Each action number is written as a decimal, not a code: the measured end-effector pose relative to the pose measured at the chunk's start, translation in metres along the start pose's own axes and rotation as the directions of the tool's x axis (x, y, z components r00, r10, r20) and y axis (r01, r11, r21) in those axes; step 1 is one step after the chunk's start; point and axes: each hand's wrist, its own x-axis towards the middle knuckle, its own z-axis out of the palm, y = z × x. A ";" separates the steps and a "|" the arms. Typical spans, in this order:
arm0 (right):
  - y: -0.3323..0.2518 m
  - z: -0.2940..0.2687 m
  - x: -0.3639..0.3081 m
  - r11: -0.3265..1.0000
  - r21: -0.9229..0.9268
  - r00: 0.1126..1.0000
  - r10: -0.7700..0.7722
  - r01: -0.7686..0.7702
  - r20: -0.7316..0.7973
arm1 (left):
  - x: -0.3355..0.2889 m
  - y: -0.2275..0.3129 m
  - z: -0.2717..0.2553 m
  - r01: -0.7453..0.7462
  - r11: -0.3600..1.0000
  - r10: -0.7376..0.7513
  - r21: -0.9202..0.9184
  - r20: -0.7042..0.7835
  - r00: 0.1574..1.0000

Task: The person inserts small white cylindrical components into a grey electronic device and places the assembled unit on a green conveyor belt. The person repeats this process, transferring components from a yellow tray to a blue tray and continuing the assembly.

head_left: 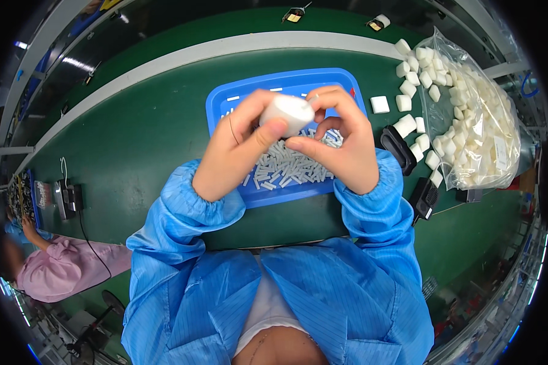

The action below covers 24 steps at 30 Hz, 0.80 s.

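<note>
My left hand (pixel 228 149) grips a white rounded plastic block (pixel 288 114) between thumb and fingers, above a blue tray (pixel 259 198). My right hand (pixel 344 140) is close against the block's right side, its fingers curved with a gap between thumb and index finger. At the index fingertip a small pale piece shows by the block; whether it is held or set in the block, I cannot tell. Beneath both hands, many short whitish pins (pixel 286 164) lie heaped in the tray, partly covered by the fingers.
Right of the tray, a clear plastic bag (pixel 490 134) spills white blocks (pixel 403 102) onto the green table (pixel 146 140). A black holder (pixel 397 149) and a black boxy device (pixel 424 198) stand near my right sleeve. At the far left, a person in pink (pixel 67 267) works.
</note>
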 end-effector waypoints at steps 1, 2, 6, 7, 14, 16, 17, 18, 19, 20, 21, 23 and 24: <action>-0.003 -0.003 0.000 0.999 -0.026 1.000 -0.025 0.024 -0.011 | 0.004 0.000 -0.002 0.039 0.999 -0.039 -0.004 -0.009 0.999; -0.004 -0.006 0.000 1.000 0.022 1.000 -0.013 0.013 -0.011 | 0.007 -0.002 -0.004 0.049 0.999 -0.049 0.022 -0.002 0.999; -0.001 -0.025 0.008 0.999 -0.025 0.999 0.020 -0.021 -0.050 | 0.053 -0.017 -0.028 0.016 0.969 0.000 0.247 -0.064 0.998; 0.006 -0.033 0.012 0.994 -0.098 0.998 0.047 -0.051 -0.042 | 0.075 -0.027 -0.047 0.094 0.928 -0.023 0.362 -0.197 0.980; 0.010 -0.047 0.013 0.978 -0.189 0.995 0.086 -0.093 -0.043 | 0.208 -0.110 -0.199 0.615 0.487 -0.349 0.620 -0.507 0.788; 0.021 -0.050 0.007 0.969 -0.216 0.993 0.119 -0.116 -0.003 | 0.234 -0.112 -0.187 0.561 0.008 -0.195 0.828 -0.549 0.813; 0.022 -0.050 0.004 0.950 -0.243 0.978 0.206 -0.197 0.013 | 0.243 -0.107 -0.169 0.495 -0.251 -0.123 0.832 -0.535 0.836; 0.026 -0.052 0.004 0.940 -0.283 0.977 0.208 -0.188 0.041 | 0.251 -0.104 -0.150 0.421 -0.344 0.026 0.839 -0.440 0.898; 0.030 -0.052 0.001 0.930 -0.318 0.974 0.217 -0.184 0.070 | 0.255 -0.097 -0.122 0.353 -0.442 0.156 0.825 -0.317 0.936; 0.033 -0.051 -0.001 0.922 -0.349 0.967 0.223 -0.167 0.126 | 0.265 -0.095 -0.110 0.233 -0.405 0.174 0.884 -0.176 0.969; 0.035 -0.047 -0.002 0.934 -0.343 0.975 0.162 -0.102 0.152 | 0.279 -0.112 -0.109 0.082 -0.389 0.234 0.918 0.013 0.972; 0.034 -0.045 0.000 0.938 -0.330 0.966 0.173 -0.103 0.191 | 0.298 -0.139 -0.065 -0.091 -0.031 0.186 0.995 0.095 0.978; 0.034 -0.045 -0.001 0.938 -0.328 0.960 0.184 -0.109 0.209 | 0.304 -0.150 -0.042 -0.052 0.104 0.066 0.993 0.046 0.997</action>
